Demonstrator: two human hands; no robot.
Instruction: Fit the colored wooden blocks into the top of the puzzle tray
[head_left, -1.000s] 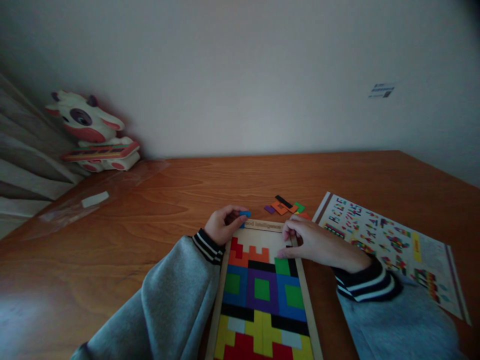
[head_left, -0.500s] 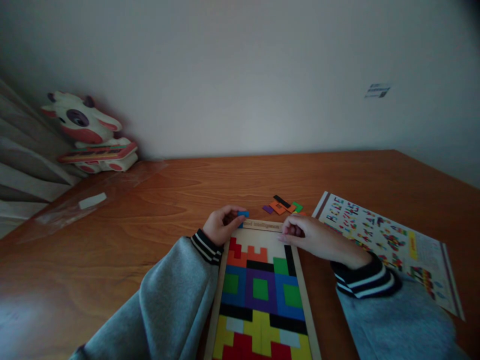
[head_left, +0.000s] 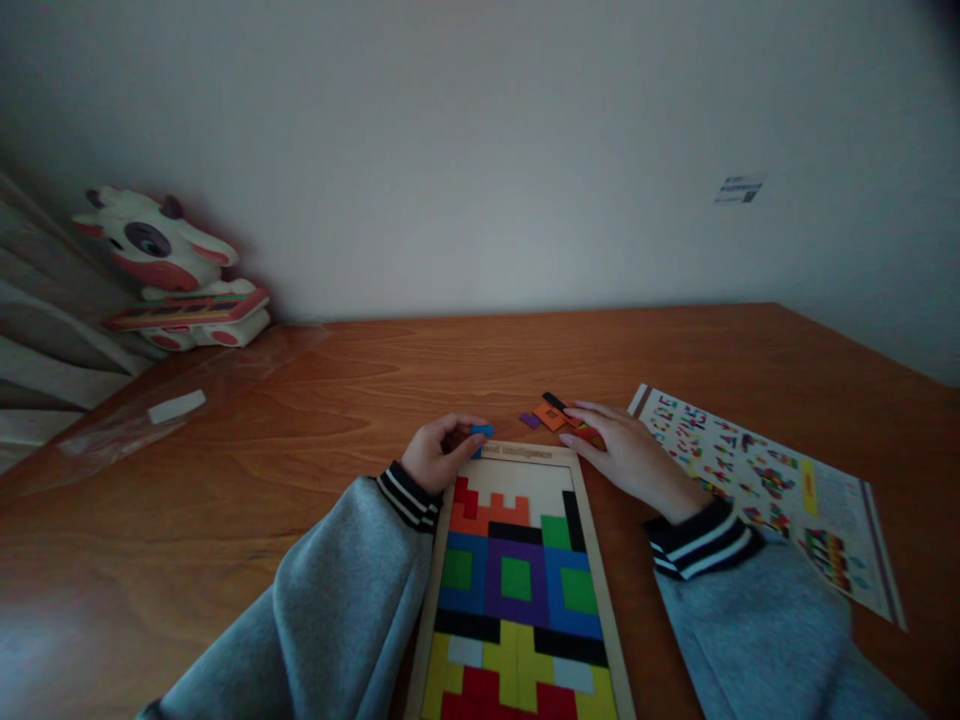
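Observation:
A wooden puzzle board (head_left: pixel 606 600) lies lengthwise before me, filled with coloured block pieces except near its far end, where bare pale wood shows. My left hand (head_left: pixel 442 452) pinches a blue piece (head_left: pixel 481 431) at the board's far left corner. Beyond the far right corner, my right hand (head_left: pixel 626 452) has its thumb and fingers apart over a small pile of loose pieces. An orange piece (head_left: pixel 550 416), a purple piece (head_left: pixel 529 421) and a black piece (head_left: pixel 554 401) show at the pile's left side; a red piece (head_left: pixel 589 434) lies between my right thumb and fingers.
On the right lies a printed pattern sheet (head_left: pixel 795 490), partly behind my right forearm. A cow-shaped toy keyboard (head_left: pixel 187 270) stands at the back left beside a curtain (head_left: pixel 45 350). Clear plastic with a white label (head_left: pixel 177 406) is on the table's left. The wall rises behind.
My right hand has moved from above the board's far right corner outward to the loose pieces, and its fingers have spread. My left hand still holds the blue piece. The view has shifted slightly.

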